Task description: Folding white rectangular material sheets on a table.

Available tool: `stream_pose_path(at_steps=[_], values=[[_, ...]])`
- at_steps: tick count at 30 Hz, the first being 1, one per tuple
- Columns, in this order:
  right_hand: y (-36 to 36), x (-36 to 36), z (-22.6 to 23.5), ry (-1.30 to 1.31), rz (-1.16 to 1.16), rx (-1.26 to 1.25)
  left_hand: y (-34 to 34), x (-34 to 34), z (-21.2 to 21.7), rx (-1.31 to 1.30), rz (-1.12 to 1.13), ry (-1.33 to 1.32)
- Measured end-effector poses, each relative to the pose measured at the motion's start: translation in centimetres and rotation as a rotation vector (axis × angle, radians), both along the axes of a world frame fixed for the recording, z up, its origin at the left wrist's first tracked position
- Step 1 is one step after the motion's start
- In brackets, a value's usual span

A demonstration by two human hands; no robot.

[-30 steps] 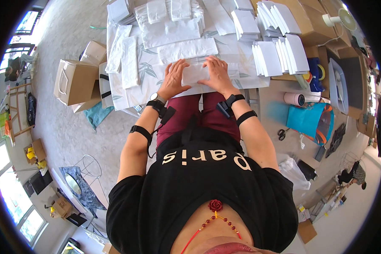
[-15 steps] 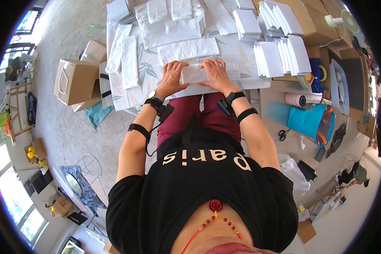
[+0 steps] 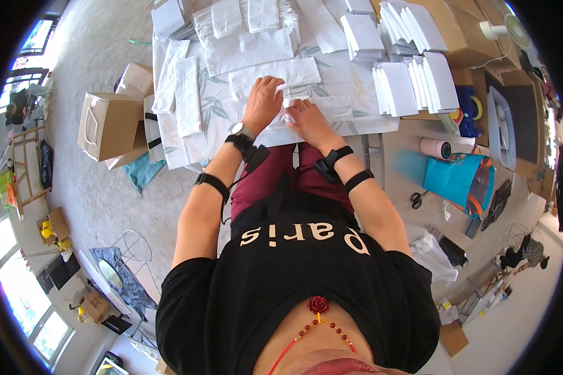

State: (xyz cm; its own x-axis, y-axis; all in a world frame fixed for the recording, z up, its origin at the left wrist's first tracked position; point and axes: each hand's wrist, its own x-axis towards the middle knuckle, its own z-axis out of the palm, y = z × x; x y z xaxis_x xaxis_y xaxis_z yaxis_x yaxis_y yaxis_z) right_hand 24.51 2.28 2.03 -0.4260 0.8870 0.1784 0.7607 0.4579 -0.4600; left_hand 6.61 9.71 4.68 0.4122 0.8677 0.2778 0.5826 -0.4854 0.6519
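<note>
At the near edge of the table, my left hand (image 3: 264, 106) reaches over a long folded white packet (image 3: 301, 73), its fingers bent and close together; what they pinch, if anything, is hidden. My right hand (image 3: 309, 122) is just to its right and nearer to me. Its fingers close on the left part of a thin, see-through plastic bag (image 3: 334, 108) lying flat on the leaf-patterned tablecloth (image 3: 216, 119). Two narrow white packets (image 3: 187, 97) lie to the left. Beyond my hands lies a pile of flat white bags (image 3: 250, 50) with smaller folded pieces on top.
Stacks of folded white paper (image 3: 391, 90) stand at the table's right side. Open cardboard boxes (image 3: 109, 125) sit on the floor at left. To the right are a pink cylinder (image 3: 435, 148), a blue bag (image 3: 450, 175) and black scissors (image 3: 417, 200). A small fan (image 3: 513, 31) is at far right.
My left hand has moved up and right, and my right hand has shifted left and nearer to me. They were apart, holding the see-through bag at both sides; now they are close together.
</note>
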Motion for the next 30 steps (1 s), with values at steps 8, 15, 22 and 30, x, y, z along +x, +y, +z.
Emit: stream_pose_path(at_steps=[8, 15, 22, 30], values=[[-0.1, -0.3, 0.4, 0.018, -0.029, -0.052, 4.5, 5.7, -3.1, 0.031, -0.023, 0.281], [-0.1, -0.2, 0.7, 0.015, -0.064, -0.080, 5.2, 7.1, -4.2, 0.049, 0.018, 0.417], [0.1, 0.3, -0.4, 0.016, -0.044, -0.030, 6.1, 7.0, -4.4, -0.132, 0.082, 0.163], [0.2, -0.5, 0.6, -0.006, -0.044, -0.037, 7.3, 4.2, -5.1, -0.238, 0.143, -0.129]])
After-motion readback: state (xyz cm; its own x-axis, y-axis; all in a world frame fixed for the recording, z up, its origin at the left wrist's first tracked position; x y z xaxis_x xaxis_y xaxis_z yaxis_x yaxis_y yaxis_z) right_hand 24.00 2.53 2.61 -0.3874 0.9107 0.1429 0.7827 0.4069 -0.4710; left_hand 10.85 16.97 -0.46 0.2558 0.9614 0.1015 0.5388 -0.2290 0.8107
